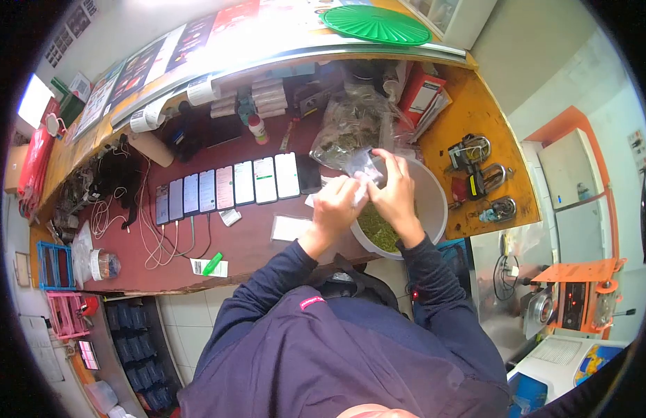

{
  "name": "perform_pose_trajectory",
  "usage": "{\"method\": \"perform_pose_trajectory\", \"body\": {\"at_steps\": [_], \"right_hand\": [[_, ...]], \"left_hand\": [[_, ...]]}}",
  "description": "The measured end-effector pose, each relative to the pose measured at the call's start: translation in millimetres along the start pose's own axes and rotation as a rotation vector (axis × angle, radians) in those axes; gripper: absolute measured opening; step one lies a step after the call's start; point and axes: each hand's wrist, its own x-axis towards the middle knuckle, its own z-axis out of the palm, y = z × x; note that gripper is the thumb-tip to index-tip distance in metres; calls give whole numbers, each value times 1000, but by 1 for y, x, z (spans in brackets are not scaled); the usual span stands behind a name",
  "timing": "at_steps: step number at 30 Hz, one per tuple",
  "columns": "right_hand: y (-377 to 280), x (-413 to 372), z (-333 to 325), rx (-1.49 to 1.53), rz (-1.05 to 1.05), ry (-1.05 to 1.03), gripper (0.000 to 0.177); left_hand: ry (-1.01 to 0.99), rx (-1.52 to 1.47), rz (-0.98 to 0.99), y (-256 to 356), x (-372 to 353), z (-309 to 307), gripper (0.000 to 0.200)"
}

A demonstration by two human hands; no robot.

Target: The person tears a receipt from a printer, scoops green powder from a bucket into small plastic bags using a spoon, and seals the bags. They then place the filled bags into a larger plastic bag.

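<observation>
A small whitish, see-through plastic bag [365,167] is between my two hands, above the near-left rim of a white bucket [438,195]. My left hand [331,207] is closed, its fingers curled at the bag's lower left side. On the other side, my right hand [394,194] grips the bag with the thumb low and the fingers reaching over the top. Chopped green herbs [378,228] lie in the bucket, partly covered by my right wrist. Behind the hands rests a large clear plastic bag [340,132] with dark green leafy matter inside. The small bag's contents cannot be made out.
Several phones [244,182] stand in a row on the dark red desk [260,247], with white cables [150,240] at their left. A green marker [213,263] lies near the front edge. Padlocks [484,180] sit on the wooden side panel [511,202]. An orange machine [580,303] stands right.
</observation>
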Motion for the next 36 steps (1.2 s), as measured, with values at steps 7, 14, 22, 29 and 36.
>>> {"method": "perform_pose_trajectory", "body": {"at_steps": [7, 14, 22, 29, 36], "right_hand": [[3, 1, -30, -66, 134, 17, 89], [13, 9, -36, 117, 178, -333, 86], [66, 51, -39, 503, 581, -800, 52], [145, 30, 8, -18, 841, -1383, 60], [94, 36, -47, -615, 151, -1366, 29]], "left_hand": [[-261, -62, -91, 6, -9, 5, 27], [-390, -277, 250, -10, 23, -1, 32], [-255, -275, -69, -34, 22, -30, 33], [-128, -144, -113, -51, 8, -62, 45], [-76, -142, -198, -56, -2, -79, 46]]}}
